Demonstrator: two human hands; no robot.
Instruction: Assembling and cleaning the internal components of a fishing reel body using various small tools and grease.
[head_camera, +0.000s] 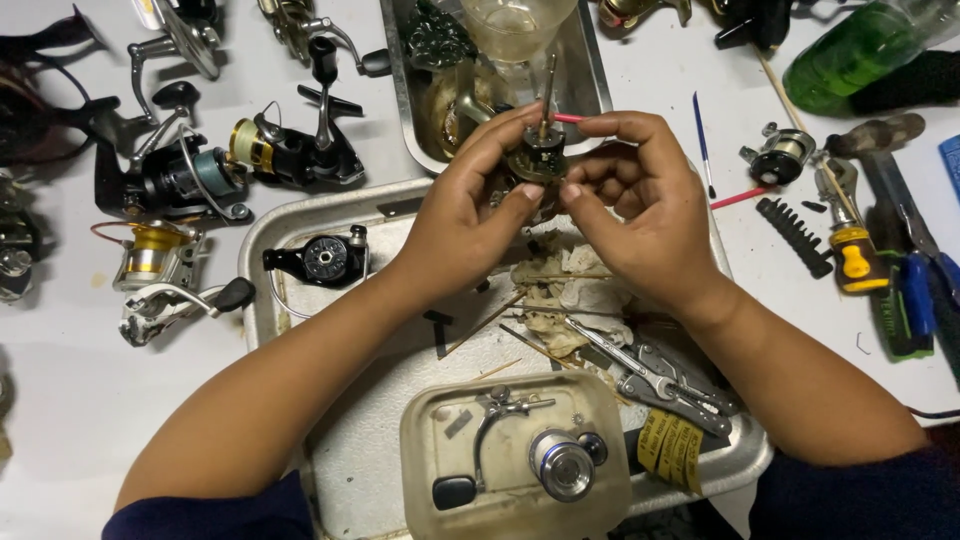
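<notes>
Both hands up over the dented metal tray (300, 215), working one part: small round dark reel component with brass-coloured rim and a thin shaft sticking up (540, 152). Left hand (468, 215) grips it from the left side, thumb and fingers pinched on the body; right hand (640, 200) grips from the right, fingertips on the rim, with what looks like a thin red stick (568, 118) poking out between the fingers. Part is held in the air, just in front of the steel trough (595, 70) behind the tray. Judging progress: reel looks well stripped. Black round side plate (322, 258) lies loose in the tray, stained rags (570, 290) and grey pliers (650, 375) beside it, a clear plastic tub with handle and silver knob (515, 460) near the front edge. Can't tell whether this is cleaning or refitting; reassembly looks mostly still to do. Whole spinning reels (180, 175) sit left of the tray.
</notes>
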